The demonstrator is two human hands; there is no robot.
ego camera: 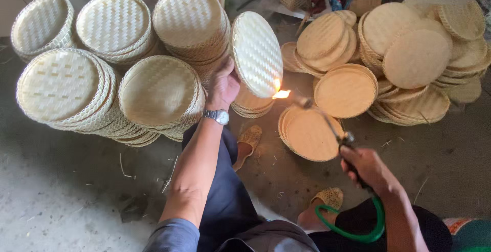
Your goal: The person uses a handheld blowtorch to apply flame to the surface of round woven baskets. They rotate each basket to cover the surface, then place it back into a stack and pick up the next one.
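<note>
A seated person holds a round, pale woven bamboo tray on edge in the left hand while a small flame from a slim metal gas torch licks its lower rim.

The left hand is closed on the tray's rim, a silver wristwatch below it; the right hand is wrapped around the torch handle, fed by a green hose. Done well, the flame would likely only graze the rim, kept moving while the tray turns, clear of the fingers. Stacks of pale trays lie at left, browner ones at right. The tray's far face, the fingertips behind it and the hose's far end are unseen; the clutter at top is hard to read.
</note>
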